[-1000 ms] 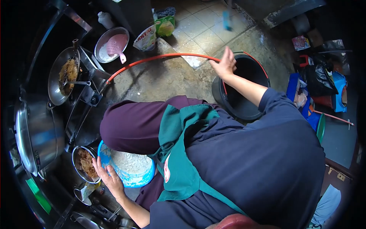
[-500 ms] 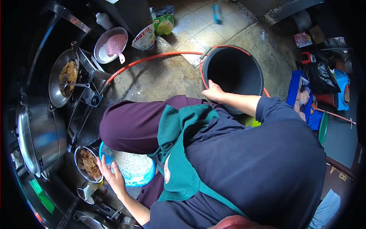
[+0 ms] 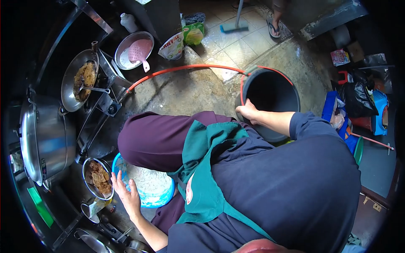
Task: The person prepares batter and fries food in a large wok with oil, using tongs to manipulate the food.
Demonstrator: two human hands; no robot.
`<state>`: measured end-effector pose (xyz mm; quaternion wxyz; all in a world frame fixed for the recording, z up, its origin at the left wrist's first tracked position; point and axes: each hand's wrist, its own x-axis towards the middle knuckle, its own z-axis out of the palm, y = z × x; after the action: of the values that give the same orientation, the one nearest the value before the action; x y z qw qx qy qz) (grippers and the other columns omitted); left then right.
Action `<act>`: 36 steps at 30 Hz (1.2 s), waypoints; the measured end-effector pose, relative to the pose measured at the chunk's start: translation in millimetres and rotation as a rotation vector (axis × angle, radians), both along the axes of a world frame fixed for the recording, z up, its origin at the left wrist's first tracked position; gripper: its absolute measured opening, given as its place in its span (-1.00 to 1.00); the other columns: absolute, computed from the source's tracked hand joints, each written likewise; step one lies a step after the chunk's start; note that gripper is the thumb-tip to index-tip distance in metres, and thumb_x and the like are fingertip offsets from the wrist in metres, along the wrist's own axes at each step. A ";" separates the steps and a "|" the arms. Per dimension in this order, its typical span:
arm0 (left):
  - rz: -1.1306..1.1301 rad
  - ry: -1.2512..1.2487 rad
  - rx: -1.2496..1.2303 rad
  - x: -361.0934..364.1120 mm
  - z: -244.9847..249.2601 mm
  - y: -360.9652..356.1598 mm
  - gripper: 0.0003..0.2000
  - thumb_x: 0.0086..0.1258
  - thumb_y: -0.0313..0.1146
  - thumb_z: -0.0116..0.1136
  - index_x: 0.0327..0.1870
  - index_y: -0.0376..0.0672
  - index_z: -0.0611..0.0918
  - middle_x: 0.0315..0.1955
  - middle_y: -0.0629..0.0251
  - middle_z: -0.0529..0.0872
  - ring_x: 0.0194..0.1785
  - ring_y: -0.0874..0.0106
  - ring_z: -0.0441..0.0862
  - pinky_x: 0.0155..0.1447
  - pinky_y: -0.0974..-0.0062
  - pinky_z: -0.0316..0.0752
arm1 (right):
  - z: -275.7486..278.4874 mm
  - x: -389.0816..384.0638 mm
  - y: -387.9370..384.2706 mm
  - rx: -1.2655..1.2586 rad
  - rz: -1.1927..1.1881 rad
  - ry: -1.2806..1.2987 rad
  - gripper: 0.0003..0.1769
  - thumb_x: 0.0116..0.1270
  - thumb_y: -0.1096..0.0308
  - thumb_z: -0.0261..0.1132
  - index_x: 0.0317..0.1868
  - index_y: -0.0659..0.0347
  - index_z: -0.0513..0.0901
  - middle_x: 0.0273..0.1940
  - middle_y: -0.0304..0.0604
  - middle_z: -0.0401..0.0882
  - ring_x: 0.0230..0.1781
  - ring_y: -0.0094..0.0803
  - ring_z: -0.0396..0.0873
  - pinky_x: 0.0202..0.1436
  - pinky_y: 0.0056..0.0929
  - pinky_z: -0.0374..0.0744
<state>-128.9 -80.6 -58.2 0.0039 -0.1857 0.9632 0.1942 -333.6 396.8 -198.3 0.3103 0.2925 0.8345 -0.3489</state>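
Observation:
My right hand [image 3: 248, 112] grips the near rim of a black bucket [image 3: 274, 90] that stands on the concrete floor just past my right knee. An orange hose [image 3: 181, 68] runs across the floor to the bucket's rim. My left hand [image 3: 125, 195] lies flat, fingers spread, on the edge of a blue basin [image 3: 162, 199] filled with white flour, low beside my left leg. A small metal bowl of brown fried pieces [image 3: 98, 178] stands right next to that hand.
A wok with fried food [image 3: 82, 79] and a big steel pot [image 3: 46, 137] sit on the burners at left. A steel basin holds a pink strainer [image 3: 139, 52]. Another person's sandalled foot [image 3: 275, 24] and a broom [image 3: 234, 26] are at the top. Bags and a blue crate [image 3: 337, 116] crowd the right.
My right hand came from the bucket's far side and the hose to its near rim and gripped it. The bucket shifted. My left hand stayed on the blue basin.

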 end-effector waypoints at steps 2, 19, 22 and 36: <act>0.003 -0.019 0.005 3.4 -1.7 -1.4 -0.55 0.43 -0.29 0.05 0.33 -0.06 0.38 0.43 0.09 0.14 0.44 0.12 0.15 0.29 0.18 0.33 | -1.3 14.2 10.3 0.008 -0.057 0.012 -0.20 0.01 0.22 0.31 0.24 0.43 0.24 0.15 0.28 0.43 0.21 0.02 0.42 0.25 -0.23 0.39; -0.046 -0.058 -0.032 -2.7 2.1 1.7 -0.56 0.43 -0.29 0.03 0.32 -0.07 0.38 0.43 0.07 0.15 0.46 0.09 0.11 0.36 0.12 0.24 | 11.1 44.7 35.5 0.028 0.460 -0.047 -0.11 0.10 0.08 0.30 0.30 0.45 0.13 0.18 0.37 0.37 0.26 0.10 0.36 0.31 -0.21 0.36; -0.035 -0.070 -0.007 -3.1 3.8 3.7 -0.56 0.42 -0.29 0.03 0.32 -0.07 0.38 0.42 0.06 0.16 0.47 0.07 0.09 0.41 0.12 0.15 | 12.3 43.5 34.7 0.027 0.456 -0.054 -0.10 0.08 0.07 0.31 0.29 0.45 0.14 0.17 0.37 0.38 0.26 0.09 0.36 0.31 -0.20 0.36; -0.010 -0.071 0.003 -1.1 7.8 7.0 -0.57 0.40 -0.32 0.04 0.29 -0.09 0.39 0.42 0.09 0.18 0.47 0.05 0.08 0.44 0.11 0.08 | 2.9 43.2 34.8 0.032 0.458 -0.076 -0.01 0.13 0.11 0.32 0.38 0.50 0.00 0.28 0.38 0.24 0.35 0.06 0.26 0.39 -0.27 0.29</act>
<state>-130.0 -73.5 -50.3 0.0392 -0.1878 0.9631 0.1887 -290.3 431.6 -195.4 0.4078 0.1132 0.8723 -0.2447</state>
